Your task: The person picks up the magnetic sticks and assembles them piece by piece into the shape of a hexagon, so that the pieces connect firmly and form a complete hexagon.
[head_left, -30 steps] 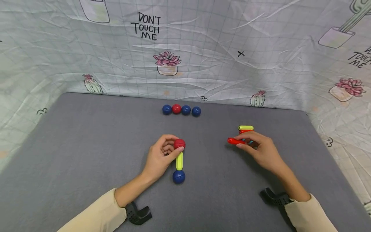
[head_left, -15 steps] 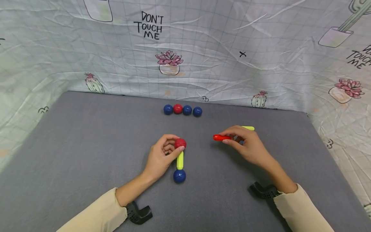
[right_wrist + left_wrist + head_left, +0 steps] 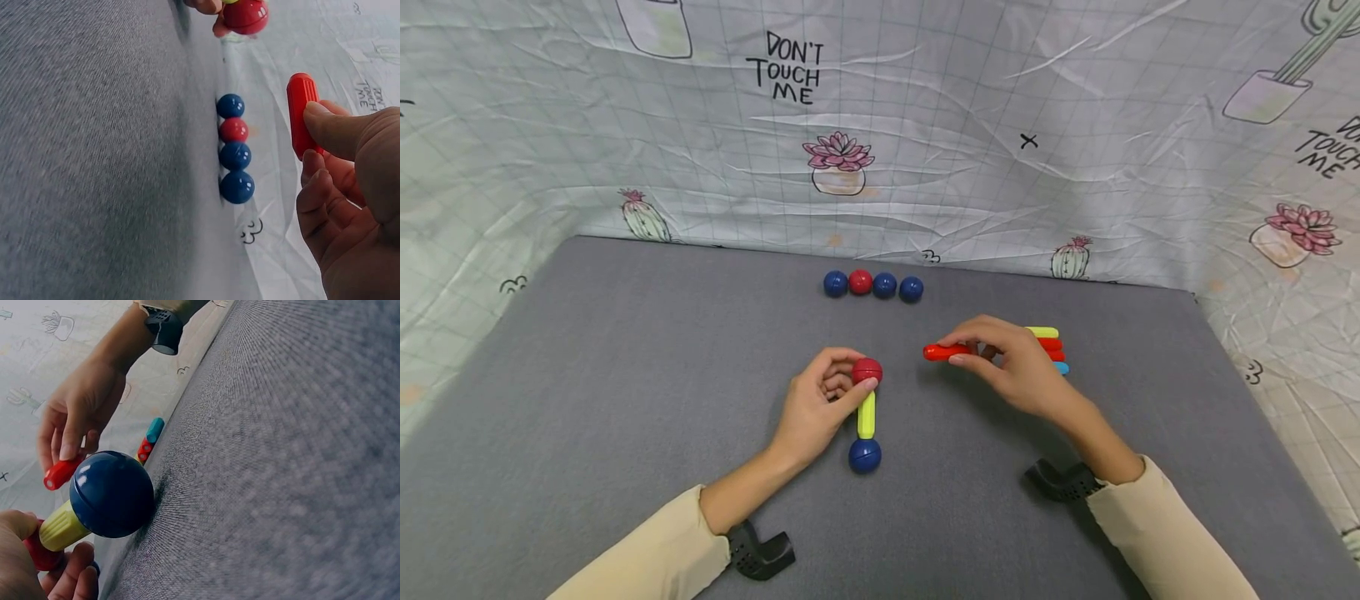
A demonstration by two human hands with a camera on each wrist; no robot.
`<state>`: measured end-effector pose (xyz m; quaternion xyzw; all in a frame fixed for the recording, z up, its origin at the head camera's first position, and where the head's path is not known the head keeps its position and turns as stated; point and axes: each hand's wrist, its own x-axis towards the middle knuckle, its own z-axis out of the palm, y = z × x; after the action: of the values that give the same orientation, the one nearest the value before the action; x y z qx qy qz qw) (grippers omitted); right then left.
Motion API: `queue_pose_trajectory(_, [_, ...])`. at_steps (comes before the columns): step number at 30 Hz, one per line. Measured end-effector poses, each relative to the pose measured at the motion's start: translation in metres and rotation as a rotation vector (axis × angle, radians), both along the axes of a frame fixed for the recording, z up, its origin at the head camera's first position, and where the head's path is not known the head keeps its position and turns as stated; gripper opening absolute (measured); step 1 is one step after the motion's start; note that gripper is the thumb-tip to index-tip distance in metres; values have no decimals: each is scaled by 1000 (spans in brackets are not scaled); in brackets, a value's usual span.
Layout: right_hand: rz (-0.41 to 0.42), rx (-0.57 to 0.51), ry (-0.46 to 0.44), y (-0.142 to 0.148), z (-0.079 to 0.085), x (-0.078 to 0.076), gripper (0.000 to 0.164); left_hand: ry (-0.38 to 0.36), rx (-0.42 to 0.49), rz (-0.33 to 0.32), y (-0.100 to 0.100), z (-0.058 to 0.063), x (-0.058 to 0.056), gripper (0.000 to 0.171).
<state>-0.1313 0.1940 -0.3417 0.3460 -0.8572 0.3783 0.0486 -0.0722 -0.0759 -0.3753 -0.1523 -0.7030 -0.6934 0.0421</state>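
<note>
My left hand [image 3: 816, 408] pinches a red ball [image 3: 867, 372] between thumb and fingers. A yellow-green stick [image 3: 867, 415] joins that ball to a blue ball [image 3: 865, 456] at its near end; in the left wrist view the blue ball [image 3: 112, 494] looms large beside the table surface. To the right, my right hand [image 3: 1011, 367] pinches a short red stick [image 3: 946, 352], held sideways with its free end toward the red ball. A gap separates the two. The right wrist view shows the red stick's [image 3: 302, 115] ridged sides, gripped by thumb and fingertips.
Toward the back stands a row of loose balls, a red one [image 3: 861, 282] among blue ones [image 3: 911, 289]. Behind my right hand lie several sticks, yellow-green [image 3: 1043, 332], red [image 3: 1051, 343] and light blue [image 3: 1061, 367]. A printed cloth [image 3: 925, 192] hangs along the grey table's [image 3: 662, 350] back edge.
My right hand has carried the red stick leftward, away from the other sticks and nearer the red ball. My left hand keeps its hold on the red ball, almost still.
</note>
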Motion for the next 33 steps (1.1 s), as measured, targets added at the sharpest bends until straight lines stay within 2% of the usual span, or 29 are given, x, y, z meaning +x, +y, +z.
queue_pose_trajectory(12, [53,13,0,-20,2,-3,24,-9,-5,1,0,0,0,30])
queue_pose_trajectory(33, [106,71,-35,-39,1,-6,20,-1,-7,-1,-1,-1,-1,31])
